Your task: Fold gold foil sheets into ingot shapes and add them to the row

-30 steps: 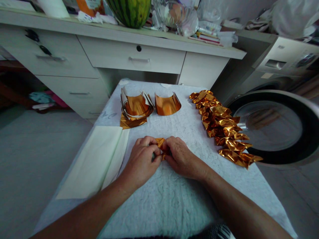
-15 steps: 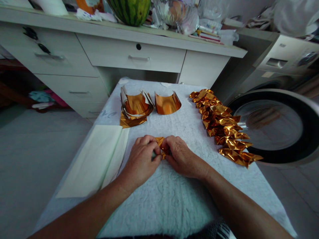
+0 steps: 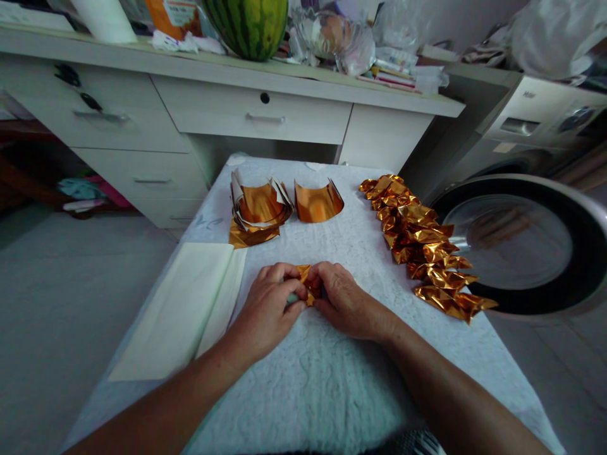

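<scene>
My left hand [image 3: 275, 301] and my right hand [image 3: 342, 299] meet near the middle of the cloth-covered table [image 3: 327, 392]. Between them is a small piece of gold foil [image 3: 303, 273], pinched by the fingers of both and mostly hidden by them. Beyond my left hand stands a stack of curled gold and white sheets [image 3: 260, 203], with one curved gold sheet [image 3: 318, 202] to its right. Several folded gold foil pieces [image 3: 439, 256] lie in an overlapping row on the right. Flat pale paper sheets [image 3: 175, 309] rest on the left.
Behind the table is a white counter with drawers [image 3: 265, 117], holding a watermelon [image 3: 249, 25], a glass bowl [image 3: 327, 35] and plastic bags. A washing machine's round door [image 3: 521, 240] stands open close to the table's right edge.
The camera view has tilted up slightly. Both hands keep hold of the foil, with hardly any movement of the fingers.
</scene>
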